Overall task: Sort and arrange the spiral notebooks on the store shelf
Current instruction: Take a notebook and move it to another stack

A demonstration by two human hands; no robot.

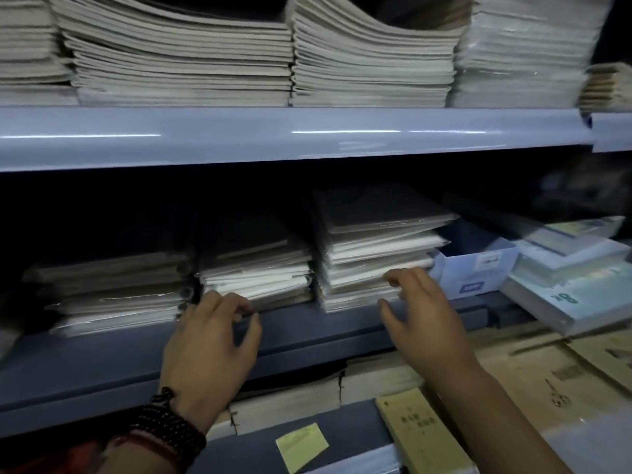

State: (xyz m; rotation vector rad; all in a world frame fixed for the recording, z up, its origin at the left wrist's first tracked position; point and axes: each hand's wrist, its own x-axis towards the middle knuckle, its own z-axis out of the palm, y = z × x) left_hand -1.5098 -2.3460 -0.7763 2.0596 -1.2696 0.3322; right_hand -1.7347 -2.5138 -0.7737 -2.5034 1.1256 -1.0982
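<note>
Three stacks of plastic-wrapped notebooks lie side by side on the dim middle shelf (307, 323): a left stack (113, 292), a middle stack (253, 271) and a taller right stack (376, 248). My left hand (212, 347) reaches to the front lower edge of the middle stack, fingers loosely curled against it, holding nothing that I can make out. My right hand (420, 309) is at the front of the right stack, fingertips touching its lower notebooks, fingers spread. A beaded bracelet is on my left wrist.
The upper shelf (273, 138) carries tall piles of thin exercise books (178, 53). A white box (478, 265) and paper packs (567, 278) sit right of the stacks. Below are cardboard (547, 378), a yellow pad (420, 436), a sticky note (301, 446).
</note>
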